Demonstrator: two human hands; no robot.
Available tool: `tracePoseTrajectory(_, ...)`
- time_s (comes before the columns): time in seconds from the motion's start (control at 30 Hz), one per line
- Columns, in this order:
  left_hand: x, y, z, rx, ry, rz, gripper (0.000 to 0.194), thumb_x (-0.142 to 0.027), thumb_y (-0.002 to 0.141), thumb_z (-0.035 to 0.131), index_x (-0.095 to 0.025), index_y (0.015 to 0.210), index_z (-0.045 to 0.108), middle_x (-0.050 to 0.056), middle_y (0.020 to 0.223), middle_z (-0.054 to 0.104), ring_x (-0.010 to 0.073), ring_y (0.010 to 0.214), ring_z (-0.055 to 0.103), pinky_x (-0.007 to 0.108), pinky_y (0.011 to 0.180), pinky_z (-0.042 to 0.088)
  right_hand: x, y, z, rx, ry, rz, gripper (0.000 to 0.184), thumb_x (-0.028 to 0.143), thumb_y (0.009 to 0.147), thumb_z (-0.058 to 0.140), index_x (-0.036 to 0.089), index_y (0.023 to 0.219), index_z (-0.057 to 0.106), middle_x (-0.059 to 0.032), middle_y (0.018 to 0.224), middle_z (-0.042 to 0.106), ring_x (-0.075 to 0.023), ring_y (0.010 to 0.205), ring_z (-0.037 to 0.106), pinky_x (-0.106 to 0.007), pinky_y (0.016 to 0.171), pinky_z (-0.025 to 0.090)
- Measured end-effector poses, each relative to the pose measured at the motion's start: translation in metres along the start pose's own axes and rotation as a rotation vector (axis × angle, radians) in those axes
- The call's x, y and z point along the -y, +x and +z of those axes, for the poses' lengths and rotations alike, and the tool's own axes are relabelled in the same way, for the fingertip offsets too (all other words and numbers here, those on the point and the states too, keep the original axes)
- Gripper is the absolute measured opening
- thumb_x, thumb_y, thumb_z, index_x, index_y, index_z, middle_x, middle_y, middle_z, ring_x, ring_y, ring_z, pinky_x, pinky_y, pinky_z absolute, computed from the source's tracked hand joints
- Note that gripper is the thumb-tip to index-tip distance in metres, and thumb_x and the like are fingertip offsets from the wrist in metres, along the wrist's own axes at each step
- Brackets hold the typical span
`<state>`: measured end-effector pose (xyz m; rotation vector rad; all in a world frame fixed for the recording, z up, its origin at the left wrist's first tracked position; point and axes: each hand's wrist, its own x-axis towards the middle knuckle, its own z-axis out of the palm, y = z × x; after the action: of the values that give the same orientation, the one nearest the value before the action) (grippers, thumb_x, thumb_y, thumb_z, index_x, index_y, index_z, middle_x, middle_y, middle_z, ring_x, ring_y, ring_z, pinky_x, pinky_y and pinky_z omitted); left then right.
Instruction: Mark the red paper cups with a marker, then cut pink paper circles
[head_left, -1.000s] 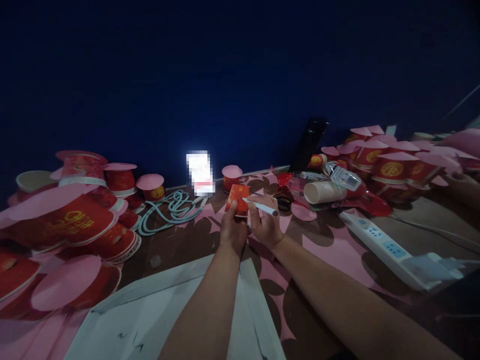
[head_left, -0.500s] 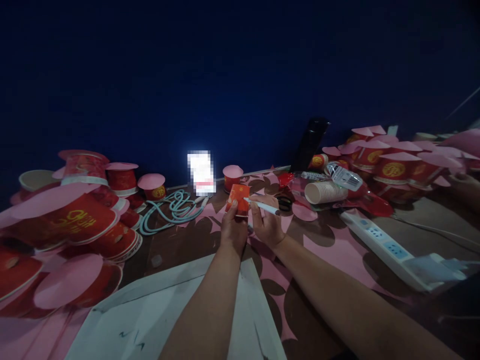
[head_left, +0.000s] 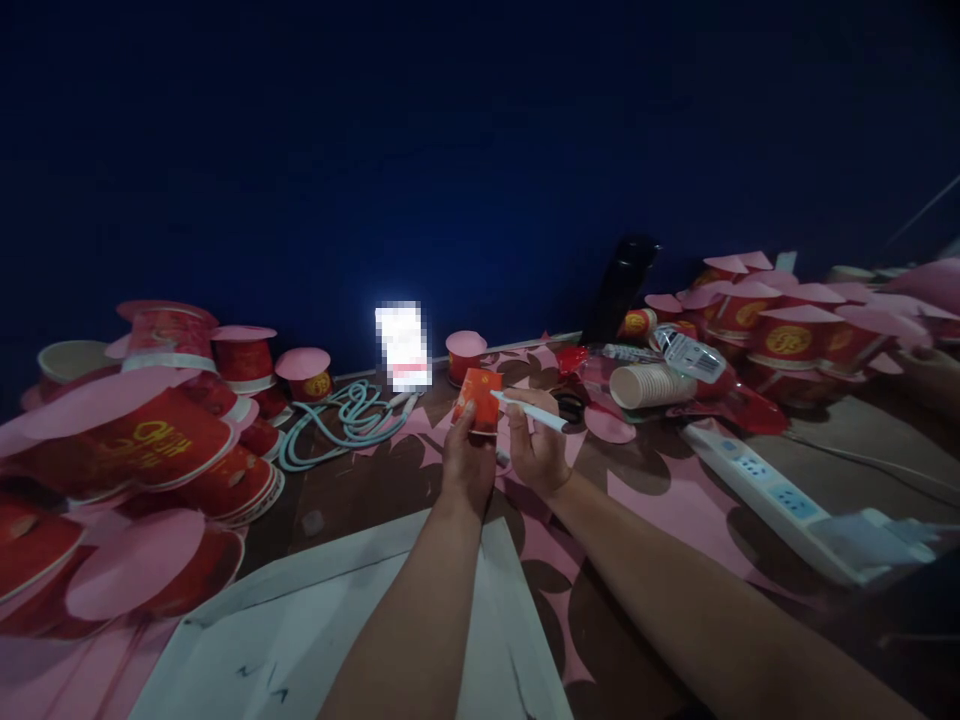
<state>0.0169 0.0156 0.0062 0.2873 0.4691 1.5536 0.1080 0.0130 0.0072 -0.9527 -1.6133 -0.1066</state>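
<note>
My left hand [head_left: 466, 465] is closed around a red paper cup [head_left: 484, 395], with its pale rim turned down toward me. In my right hand [head_left: 536, 455] is a white marker pen [head_left: 536, 410], pinched between thumb and fingers. The pen's tip points left at the side of the cup; whether it touches cannot be made out. Just behind the cup stands another red paper cup [head_left: 459, 369] topped with a pink paper disc [head_left: 466, 343]. Scissors [head_left: 571, 404] lie beyond my right hand, partly hidden.
Red cups with pink discs crowd the left [head_left: 187, 435] and right [head_left: 787, 340]. A coiled cable [head_left: 352, 420], a lit phone [head_left: 403, 345], a dark bottle [head_left: 622, 285], stacked paper cups [head_left: 649, 385], a power strip [head_left: 772, 490] and a white board [head_left: 300, 620] lie around. Another person's hand [head_left: 930, 370] shows at right.
My right hand and the pen have shifted slightly right, and the pen's tip has drawn a little away from the cup's middle. My left hand and the cup stay nearly still.
</note>
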Motion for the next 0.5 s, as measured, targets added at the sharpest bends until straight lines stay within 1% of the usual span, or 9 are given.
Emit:
tracePoseTrajectory(0.13,0.0014,0.0022,-0.0034,0.007,0.010,0.001,0.018,-0.023,0.077,0.059,-0.019,0.094,0.065,0.004,0.094,0.069,0.0174,0.098,0.062,0.030,0.091,0.045,0.0029,0.0006,-0.0004,0.011,0.009,0.009,0.018,0.020,0.088,0.046,0.019,0.099,0.061,-0.0074,0.096,0.067,-0.0205,0.094,0.060,-0.040,0.088,0.044)
tracePoseTrajectory(0.3,0.0037,0.0054,-0.0072,0.050,0.023,-0.015,0.021,-0.027,0.078,0.056,-0.019,0.096,0.065,0.005,0.101,0.067,0.0182,0.104,0.059,0.031,0.092,0.044,0.0069,0.0022,-0.0013,0.020,0.024,-0.029,0.017,0.018,0.087,0.047,0.019,0.098,0.060,-0.0063,0.093,0.067,-0.0185,0.091,0.061,-0.038,0.086,0.044)
tracePoseTrajectory(0.5,0.0054,0.0065,-0.0092,0.057,0.028,-0.017,0.022,-0.029,0.076,0.059,-0.017,0.094,0.064,0.006,0.098,0.067,0.0183,0.100,0.060,0.032,0.091,0.043,0.0088,0.0034,-0.0017,0.043,0.028,-0.040,0.016,0.017,0.087,0.047,0.019,0.097,0.059,-0.0069,0.091,0.066,-0.0201,0.089,0.060,-0.041,0.085,0.043)
